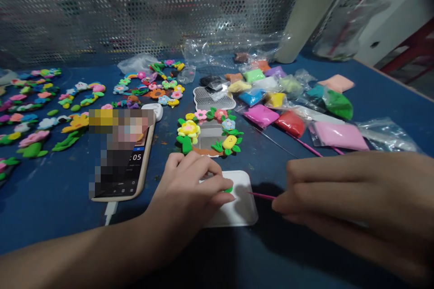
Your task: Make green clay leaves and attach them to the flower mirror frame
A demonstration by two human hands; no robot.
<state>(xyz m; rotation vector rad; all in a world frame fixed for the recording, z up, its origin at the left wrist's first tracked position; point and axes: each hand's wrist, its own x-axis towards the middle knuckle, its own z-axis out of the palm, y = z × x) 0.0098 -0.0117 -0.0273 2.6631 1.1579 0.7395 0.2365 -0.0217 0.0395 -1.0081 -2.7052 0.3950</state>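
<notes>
Over a white rounded board (pixel 242 214), my left hand (pixel 193 185) is closed, thumb and forefinger pinching a small piece of green clay (pixel 229 188). My right hand (pixel 352 203) grips a thin pink clay tool (pixel 261 195), whose tip points left above the board's right edge. Just beyond the board lies a small mirror (pixel 210 137) ringed with clay flowers and leaves: a yellow flower (pixel 189 130), a pink one (pixel 201 114), a blue one (pixel 228 123) and a yellow smiling piece (pixel 230 142). Brown clay (pixel 205 151) runs along its lower edge.
A phone (pixel 135 162) with a plugged-in cable (pixel 110 211) leans left of the board. Clay flower pieces (pixel 77 123) spread over the blue table's left side. Bagged clay (pixel 261 116) in several colours lies at right, near a tall flask (pixel 305 18). Perforated metal (pixel 152 13) stands behind.
</notes>
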